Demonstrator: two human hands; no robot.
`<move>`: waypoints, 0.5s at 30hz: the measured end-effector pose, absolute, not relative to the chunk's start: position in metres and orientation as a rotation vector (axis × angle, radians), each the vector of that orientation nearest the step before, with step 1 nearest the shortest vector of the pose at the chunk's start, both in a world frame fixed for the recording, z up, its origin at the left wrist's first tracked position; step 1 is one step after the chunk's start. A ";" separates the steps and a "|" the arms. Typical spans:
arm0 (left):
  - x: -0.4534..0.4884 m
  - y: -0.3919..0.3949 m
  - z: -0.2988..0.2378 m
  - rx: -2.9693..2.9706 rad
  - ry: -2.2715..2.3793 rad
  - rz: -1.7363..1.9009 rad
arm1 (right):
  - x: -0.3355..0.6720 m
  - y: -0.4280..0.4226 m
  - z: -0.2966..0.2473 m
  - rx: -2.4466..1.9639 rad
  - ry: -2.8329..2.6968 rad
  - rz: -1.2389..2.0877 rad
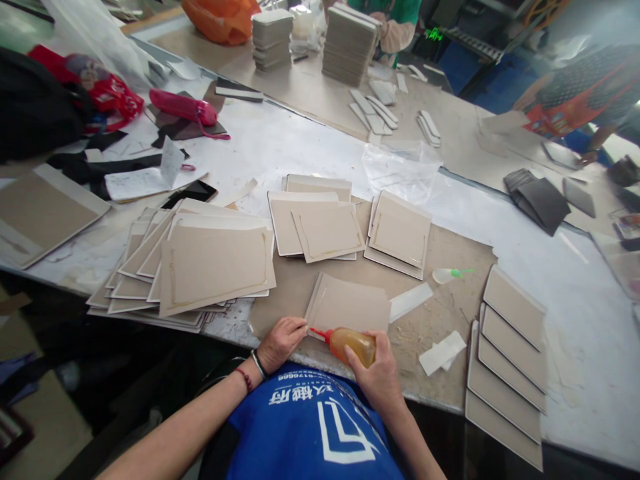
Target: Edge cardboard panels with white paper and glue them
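My right hand [379,377] is wrapped round a small glue bottle [353,343] of amber liquid, its red nozzle pointing left at the near corner of a grey card stack [350,305]. Beside the nozzle, my left hand [280,342] pinches that stack's near left corner with curled fingers. The stack lies on a brown board [450,260] at the table's front edge. Cards with glue lines along their edges lie further back [327,230] and to the right [400,230].
A fanned pile of larger cards [200,267] lies left, a row of overlapping cards [510,360] right. A clear bottle with a green tip [447,275], white paper strips [443,352], a plastic bag [400,167], a pink pouch [183,107] and far card stacks [347,43] sit beyond. Another person [395,27] works across.
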State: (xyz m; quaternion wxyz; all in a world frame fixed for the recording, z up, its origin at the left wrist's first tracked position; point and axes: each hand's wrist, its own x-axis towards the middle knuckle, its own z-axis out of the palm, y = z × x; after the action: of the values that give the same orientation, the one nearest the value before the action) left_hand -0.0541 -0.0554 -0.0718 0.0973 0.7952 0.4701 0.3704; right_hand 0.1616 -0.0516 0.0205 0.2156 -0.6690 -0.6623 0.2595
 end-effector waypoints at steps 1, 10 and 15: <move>-0.054 -0.056 -0.072 2.353 1.389 1.098 | 0.161 -0.053 0.020 -1.863 -1.831 0.715; -0.056 -0.056 -0.074 2.371 1.357 1.067 | 0.159 -0.065 0.019 -1.896 -1.762 0.710; -0.057 -0.057 -0.077 2.358 1.351 1.055 | 0.168 -0.071 0.022 -1.951 -1.725 0.640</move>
State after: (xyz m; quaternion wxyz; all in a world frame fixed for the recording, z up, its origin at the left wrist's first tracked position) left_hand -0.0566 -0.0569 -0.0772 0.1130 0.8037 0.4603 0.3596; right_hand 0.1684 -0.0711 0.0222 0.2282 -0.7083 -0.6263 0.2323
